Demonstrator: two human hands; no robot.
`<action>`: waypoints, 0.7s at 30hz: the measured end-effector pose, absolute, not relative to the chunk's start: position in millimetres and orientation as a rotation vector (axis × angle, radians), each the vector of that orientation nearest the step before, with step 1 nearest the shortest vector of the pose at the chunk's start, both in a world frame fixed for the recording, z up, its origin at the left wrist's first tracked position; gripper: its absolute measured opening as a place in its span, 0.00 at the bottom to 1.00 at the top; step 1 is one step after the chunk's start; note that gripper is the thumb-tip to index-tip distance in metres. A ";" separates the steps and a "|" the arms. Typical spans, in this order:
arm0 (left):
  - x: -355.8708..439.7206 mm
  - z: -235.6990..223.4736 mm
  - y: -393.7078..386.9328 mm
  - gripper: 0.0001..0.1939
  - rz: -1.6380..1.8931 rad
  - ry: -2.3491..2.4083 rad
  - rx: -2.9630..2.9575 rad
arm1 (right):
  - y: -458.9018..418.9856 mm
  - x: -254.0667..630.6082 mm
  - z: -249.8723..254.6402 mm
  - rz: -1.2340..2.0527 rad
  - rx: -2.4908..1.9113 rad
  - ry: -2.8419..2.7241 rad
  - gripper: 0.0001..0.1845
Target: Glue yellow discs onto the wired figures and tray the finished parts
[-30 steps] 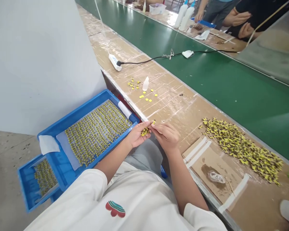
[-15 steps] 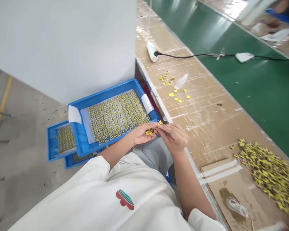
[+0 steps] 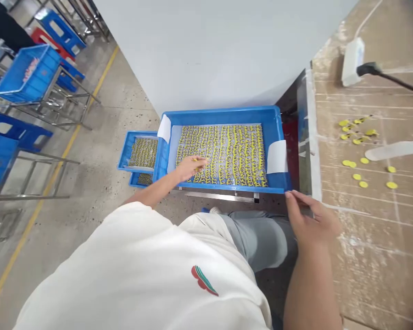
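Observation:
My left hand (image 3: 192, 167) is over the near left part of a blue tray (image 3: 223, 111), its fingers curled round small yellow pieces, mostly hidden. Rows of small yellow-and-dark pieces (image 3: 223, 153) cover a pale sheet (image 3: 173, 153) in this tray. At the tray's near right corner is my right hand (image 3: 311, 222), thumb and finger pinched together at the rim.
Lower blue trays (image 3: 124, 156) with similar pieces sit to the left. On the brown-covered table (image 3: 365, 247) lie loose yellow discs (image 3: 364, 184), a translucent nozzle-like piece (image 3: 395, 150) and a white power adapter (image 3: 353, 62). A white panel (image 3: 227, 55) rises behind the tray.
The view has swung left toward the tray. My hands, together over my lap before, have parted: the left has moved over the tray, the right to its near right corner.

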State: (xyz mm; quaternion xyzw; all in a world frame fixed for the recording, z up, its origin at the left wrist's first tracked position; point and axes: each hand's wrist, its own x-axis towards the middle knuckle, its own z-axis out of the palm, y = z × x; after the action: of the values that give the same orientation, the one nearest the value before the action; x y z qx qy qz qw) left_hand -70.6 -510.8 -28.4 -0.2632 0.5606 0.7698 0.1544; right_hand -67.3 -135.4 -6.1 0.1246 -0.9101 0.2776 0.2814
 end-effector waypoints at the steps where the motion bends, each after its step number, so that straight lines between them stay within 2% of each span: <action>1: -69.3 -34.1 -537.2 0.15 2.150 1.739 -0.819 | -125.2 -71.8 -15.8 0.695 0.241 -2.475 0.14; 4: -59.0 -49.1 -601.2 0.15 1.888 2.024 -0.928 | -100.6 -81.8 -39.9 0.618 0.010 -2.616 0.20; 7: -44.9 -65.2 -630.6 0.11 1.584 2.128 -0.935 | -90.3 -85.5 -51.1 0.621 -0.125 -2.700 0.20; 11: -31.6 -91.7 -631.1 0.08 1.268 2.126 -0.924 | -89.8 -85.3 -53.0 0.602 -0.180 -2.669 0.19; 16: -25.0 -114.0 -623.9 0.16 1.021 2.128 -0.900 | -89.5 -81.8 -52.2 0.620 -0.208 -2.694 0.20; 21: -24.3 -115.7 -621.1 0.19 0.853 2.150 -0.884 | -90.9 -80.5 -50.1 0.651 -0.249 -2.710 0.20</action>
State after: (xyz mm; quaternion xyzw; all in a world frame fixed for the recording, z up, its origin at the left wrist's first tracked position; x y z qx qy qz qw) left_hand -24.3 -621.1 -115.7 -0.3375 0.8207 0.3255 0.3264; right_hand -80.5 -90.9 -50.1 -0.0876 -0.9543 0.2291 0.1708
